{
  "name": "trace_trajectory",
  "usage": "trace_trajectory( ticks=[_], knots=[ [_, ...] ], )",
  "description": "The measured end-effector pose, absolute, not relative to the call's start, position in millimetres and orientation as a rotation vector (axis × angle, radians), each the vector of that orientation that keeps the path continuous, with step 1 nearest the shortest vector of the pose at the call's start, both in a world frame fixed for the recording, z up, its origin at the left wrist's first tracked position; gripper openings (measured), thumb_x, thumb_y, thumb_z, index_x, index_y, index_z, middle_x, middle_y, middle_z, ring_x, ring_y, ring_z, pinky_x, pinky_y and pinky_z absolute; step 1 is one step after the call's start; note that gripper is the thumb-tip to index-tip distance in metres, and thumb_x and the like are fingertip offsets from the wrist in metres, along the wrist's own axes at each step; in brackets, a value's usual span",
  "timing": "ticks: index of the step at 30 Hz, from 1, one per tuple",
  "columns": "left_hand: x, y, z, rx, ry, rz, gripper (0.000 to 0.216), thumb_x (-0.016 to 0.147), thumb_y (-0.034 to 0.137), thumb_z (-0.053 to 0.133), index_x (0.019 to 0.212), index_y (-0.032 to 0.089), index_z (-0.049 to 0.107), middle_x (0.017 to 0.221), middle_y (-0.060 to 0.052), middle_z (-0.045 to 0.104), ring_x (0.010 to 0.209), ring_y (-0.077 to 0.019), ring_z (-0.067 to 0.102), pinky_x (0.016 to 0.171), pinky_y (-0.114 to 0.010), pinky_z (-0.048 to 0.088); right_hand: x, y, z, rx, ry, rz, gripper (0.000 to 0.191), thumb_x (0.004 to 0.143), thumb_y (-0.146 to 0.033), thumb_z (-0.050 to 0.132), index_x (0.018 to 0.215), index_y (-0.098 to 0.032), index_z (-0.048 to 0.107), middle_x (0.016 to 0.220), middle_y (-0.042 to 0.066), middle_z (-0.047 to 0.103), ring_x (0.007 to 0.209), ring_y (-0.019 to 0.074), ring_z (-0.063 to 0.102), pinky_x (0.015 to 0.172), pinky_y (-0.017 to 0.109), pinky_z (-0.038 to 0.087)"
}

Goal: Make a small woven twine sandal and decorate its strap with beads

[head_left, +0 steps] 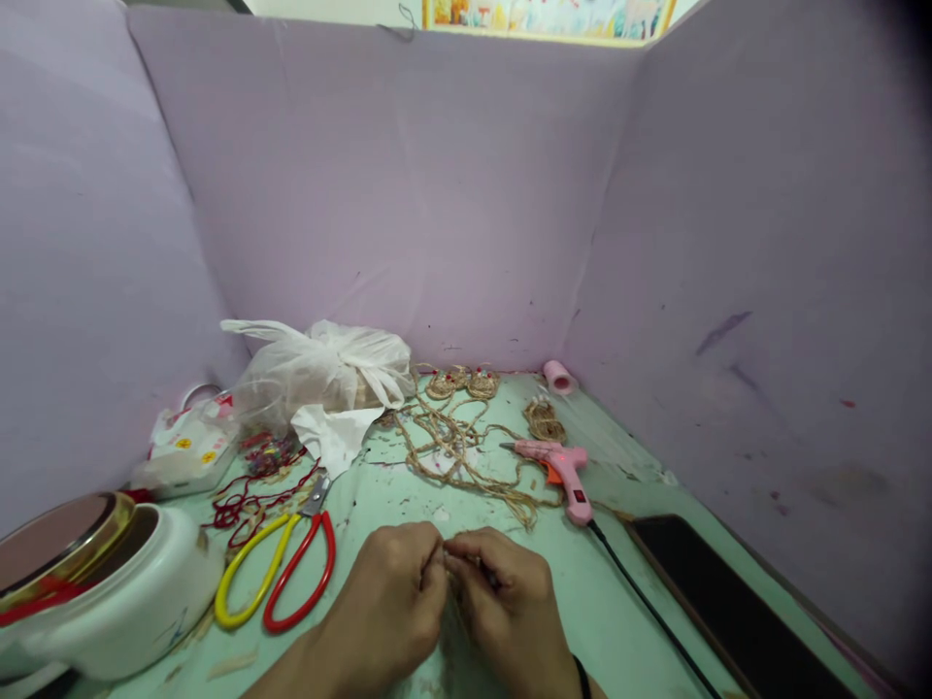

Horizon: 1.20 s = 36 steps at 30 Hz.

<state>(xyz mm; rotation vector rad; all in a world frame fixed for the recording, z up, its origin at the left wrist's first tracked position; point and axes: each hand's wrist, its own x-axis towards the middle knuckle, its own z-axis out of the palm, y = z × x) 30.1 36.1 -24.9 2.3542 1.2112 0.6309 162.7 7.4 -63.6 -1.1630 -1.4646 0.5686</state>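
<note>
Low in the middle of the head view, my left hand (393,587) and my right hand (510,592) meet with their fingertips pinched together. Whatever they pinch is too small and too covered by the fingers to name. A blurred brownish strand seems to hang below the right fingers. Beyond the hands lies a loose tangle of jute twine (444,451). Scissors (291,573) with one yellow and one red handle rest left of my left hand. A pink glue gun (557,466) lies on its side beyond my right hand, its nozzle pointing left.
At the back stand a white plastic bag (335,364), small twine pieces with red beads (462,382), a twine bundle (545,420) and a pink roll (559,378). Red yarn (244,505) and a white pot (160,592) are left. A dark phone-like slab (720,602) and black cord (641,592) lie right.
</note>
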Motion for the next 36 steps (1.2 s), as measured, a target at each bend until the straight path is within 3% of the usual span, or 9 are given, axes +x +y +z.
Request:
trace_trajectory(
  ticks=[5,9,14,19,23,29,33,36],
  knots=[
    [28.6,39.1,-21.0,2.237,1.130,0.633,0.024,0.080,0.020,0.037,0.057,0.018,0.042,0.052,0.003,0.041,0.051,-0.0106,0.040,0.050,-0.022,0.026,158.9,12.5,-58.0,-1.195,-0.958,1.106,0.006,0.062,-0.020,0.068,0.059,-0.015,0.067,0.052,0.001,0.061,0.048,0.0110,0.050,0.048,0.022,0.038],
    [26.2,44.0,-20.9,2.128,1.067,0.660,0.025,0.081,0.026,0.039,0.059,0.017,0.045,0.051,0.005,0.037,0.050,-0.0097,0.035,0.049,-0.021,0.025,158.3,13.4,-51.8,-0.987,-0.661,1.467,0.024,0.051,-0.029,0.078,0.058,-0.012,0.063,0.045,-0.003,0.054,0.037,0.0045,0.040,0.037,0.017,0.027],
    [27.2,52.4,-20.9,1.873,0.963,0.703,0.030,0.080,0.038,0.041,0.062,0.015,0.051,0.055,0.004,0.037,0.054,-0.0103,0.034,0.051,-0.021,0.028,163.2,14.9,-52.0,-0.757,-0.568,1.739,0.030,0.055,-0.035,0.078,0.057,-0.014,0.055,0.035,-0.012,0.033,0.028,-0.0001,0.017,0.030,0.016,0.009],
    [26.0,57.7,-15.8,1.738,1.051,0.842,0.027,0.075,0.038,0.049,0.061,0.015,0.055,0.050,0.006,0.034,0.049,-0.0087,0.029,0.047,-0.020,0.026,166.4,17.6,-46.7,-0.678,-0.423,1.837,0.028,0.055,-0.028,0.079,0.064,-0.013,0.057,0.047,-0.008,0.044,0.033,-0.0020,0.012,0.029,0.014,0.006],
    [26.6,56.2,-13.0,1.647,1.148,0.862,0.027,0.067,0.035,0.057,0.080,0.012,0.064,0.044,0.009,0.027,0.043,-0.0075,0.024,0.042,-0.021,0.019,165.8,17.0,-45.5,-0.675,-0.404,1.857,0.027,0.055,-0.026,0.079,0.064,-0.011,0.059,0.050,-0.006,0.050,0.032,-0.0028,0.012,0.028,0.013,0.005],
    [32.3,46.8,-11.7,1.707,1.148,0.803,0.021,0.066,0.027,0.060,0.076,0.014,0.072,0.043,0.007,0.034,0.044,-0.0077,0.027,0.045,-0.021,0.025,164.9,15.2,-52.4,-0.732,-0.480,1.865,0.030,0.063,-0.035,0.074,0.057,-0.012,0.055,0.034,-0.014,0.025,0.030,-0.0009,0.009,0.028,0.014,0.006],
    [32.4,45.5,-12.6,1.648,1.042,0.819,0.016,0.067,0.025,0.059,0.070,0.014,0.071,0.050,0.002,0.051,0.048,-0.0085,0.037,0.048,-0.021,0.031,163.5,12.5,-51.3,-0.764,-0.547,1.848,0.031,0.066,-0.039,0.070,0.059,-0.012,0.057,0.035,-0.014,0.023,0.030,-0.0004,0.009,0.028,0.014,0.008],
    [31.0,48.7,-12.3,1.576,1.037,0.821,0.017,0.065,0.029,0.063,0.065,0.012,0.067,0.048,0.003,0.048,0.046,-0.0068,0.034,0.044,-0.019,0.026,164.4,12.2,-48.7,-0.770,-0.557,1.848,0.032,0.067,-0.040,0.069,0.059,-0.011,0.059,0.033,-0.014,0.022,0.028,-0.0007,0.009,0.027,0.014,0.007]
  ],
)
